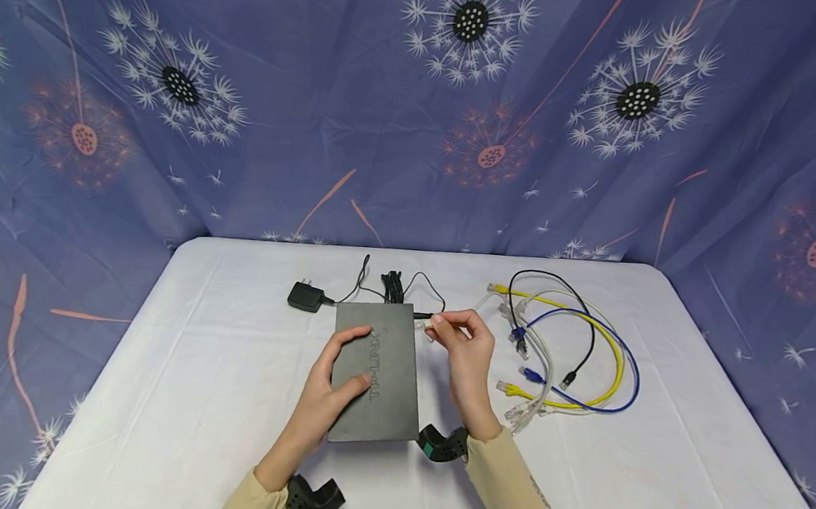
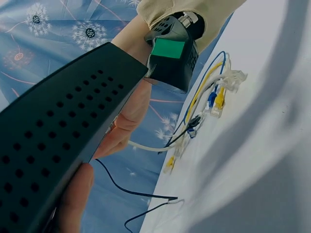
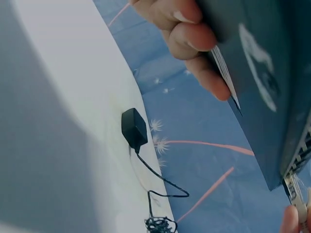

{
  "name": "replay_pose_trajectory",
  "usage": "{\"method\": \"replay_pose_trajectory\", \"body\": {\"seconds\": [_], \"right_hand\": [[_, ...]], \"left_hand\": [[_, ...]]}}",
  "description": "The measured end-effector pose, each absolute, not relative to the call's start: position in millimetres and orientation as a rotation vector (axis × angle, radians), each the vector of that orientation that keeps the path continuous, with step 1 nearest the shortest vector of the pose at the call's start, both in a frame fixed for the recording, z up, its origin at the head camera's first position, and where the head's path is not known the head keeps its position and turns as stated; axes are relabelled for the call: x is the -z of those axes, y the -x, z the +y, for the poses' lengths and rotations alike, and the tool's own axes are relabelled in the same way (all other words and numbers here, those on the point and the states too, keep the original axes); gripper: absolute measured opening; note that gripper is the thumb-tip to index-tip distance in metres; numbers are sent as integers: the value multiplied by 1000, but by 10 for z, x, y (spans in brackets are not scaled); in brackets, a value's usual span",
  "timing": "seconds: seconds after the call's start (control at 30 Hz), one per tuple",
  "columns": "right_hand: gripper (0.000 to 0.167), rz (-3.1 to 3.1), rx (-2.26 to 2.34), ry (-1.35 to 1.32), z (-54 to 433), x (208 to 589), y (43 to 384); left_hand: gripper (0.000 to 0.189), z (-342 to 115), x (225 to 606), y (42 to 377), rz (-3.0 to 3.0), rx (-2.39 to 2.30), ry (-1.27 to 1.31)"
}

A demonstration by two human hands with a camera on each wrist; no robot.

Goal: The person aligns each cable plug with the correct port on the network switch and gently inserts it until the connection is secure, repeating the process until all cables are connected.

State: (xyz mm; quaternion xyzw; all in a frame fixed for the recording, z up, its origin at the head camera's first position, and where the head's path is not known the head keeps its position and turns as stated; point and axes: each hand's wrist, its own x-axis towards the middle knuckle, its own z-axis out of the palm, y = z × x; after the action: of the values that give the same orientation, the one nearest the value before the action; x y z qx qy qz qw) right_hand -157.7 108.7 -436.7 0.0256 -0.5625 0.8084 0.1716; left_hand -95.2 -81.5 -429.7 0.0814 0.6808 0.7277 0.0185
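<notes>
My left hand (image 1: 321,399) grips a dark TP-LINK network switch (image 1: 392,405) from its left side, thumb and a finger on the top face. In the right wrist view its other fingers (image 3: 194,41) curl under the box. My right hand (image 1: 470,363) pinches a white Ethernet cable plug (image 1: 427,324) at the port side. The right wrist view shows that plug (image 3: 293,191) right at the row of ports. Just above it, a black power plug (image 1: 423,316) sits at the same side. The vented side wall (image 2: 63,126) faces the left wrist camera.
A black power adapter (image 1: 306,296) lies behind the switch to the left, with its bundled cord (image 1: 393,287) nearby. To the right lies a loose pile of Ethernet cables, including a blue cable (image 1: 635,368) and a yellow cable (image 1: 618,367). A patterned curtain (image 1: 361,123) hangs behind the white table (image 1: 174,396).
</notes>
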Motion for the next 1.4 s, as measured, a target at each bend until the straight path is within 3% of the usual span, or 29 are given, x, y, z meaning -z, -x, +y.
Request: {"method": "replay_pose_trajectory", "body": {"seconds": [0.17,0.43,1.07,1.4], "right_hand": [[5,-1637,-2326,-30,1090,4228,1508],[19,-1736,-2357,-52,1155,4220,1508],[11,-1628,-2403,-31,1176,4241,1517],[17,-1553,-2478,7,1151,4235,1497]], "left_hand": [[60,-825,4280,949,2137,-2244,-220],[60,-844,4267,969,2138,-2244,-226],[59,-801,4275,968,2159,-2197,-243],[61,-792,4286,964,2167,-2188,-237]]}}
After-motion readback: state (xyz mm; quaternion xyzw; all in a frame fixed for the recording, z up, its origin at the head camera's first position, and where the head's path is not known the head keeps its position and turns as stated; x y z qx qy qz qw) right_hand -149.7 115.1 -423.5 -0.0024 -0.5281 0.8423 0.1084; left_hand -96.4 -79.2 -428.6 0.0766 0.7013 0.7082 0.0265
